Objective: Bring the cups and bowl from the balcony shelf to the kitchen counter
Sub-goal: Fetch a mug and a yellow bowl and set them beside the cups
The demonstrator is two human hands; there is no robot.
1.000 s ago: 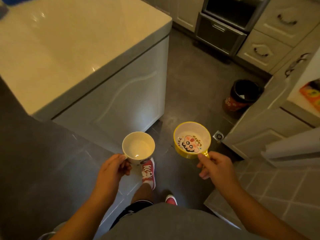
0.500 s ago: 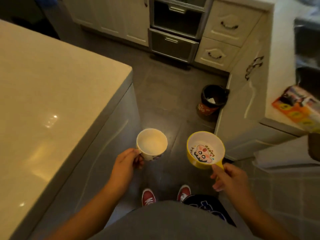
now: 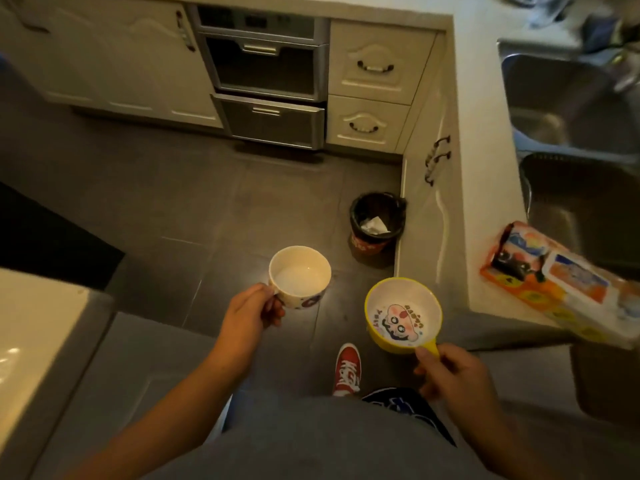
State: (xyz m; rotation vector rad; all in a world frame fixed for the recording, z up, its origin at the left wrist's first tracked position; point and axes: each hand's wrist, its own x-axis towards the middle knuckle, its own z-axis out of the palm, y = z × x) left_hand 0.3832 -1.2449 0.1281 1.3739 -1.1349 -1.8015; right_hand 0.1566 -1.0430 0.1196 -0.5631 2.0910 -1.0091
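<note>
A white cup (image 3: 300, 275) with a patterned outside is held upright over the dark floor by its handle in my left hand (image 3: 251, 315). To its right, my right hand (image 3: 450, 372) grips the short handle of a yellow bowl (image 3: 403, 313) with a cartoon face printed inside. Both vessels look empty. The kitchen counter (image 3: 485, 188) runs along the right, its near end just right of the bowl.
A black waste bin (image 3: 376, 221) stands on the floor against the counter's cabinet. An orange packet (image 3: 561, 289) lies on the counter's near end, with a sink (image 3: 571, 98) beyond it. An island corner (image 3: 41, 341) sits at left. Oven and drawers (image 3: 266, 81) face me.
The view has swung right and forward: the island has slid off to the left, and the right counter, sink and packet have come closer. Both hands keep their hold.
</note>
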